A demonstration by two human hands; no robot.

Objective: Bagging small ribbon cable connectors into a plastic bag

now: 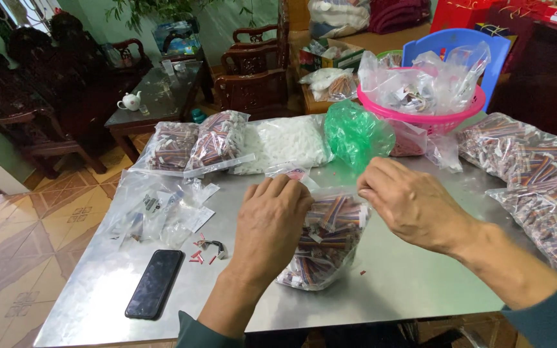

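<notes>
1. Clear bag [327, 241] of small striped multicolour pieces lies at frame centre on the steel tabletop [414, 283], approx. mid-width.
2. Left hand [272, 222] and right hand [407, 200] pinch the bag's top edge, both grips closed on it.
3. Open room: bare metal lower right; black phone [155, 283] lower left near the front edge.
4. Green bag [356, 132] and pink basket [427, 116] crowd the upper centre.

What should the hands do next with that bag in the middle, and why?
Probably pull the bag's top apart. Both the left hand and right hand pinch its top edge, and it lies full of small striped pieces on the table.
</notes>
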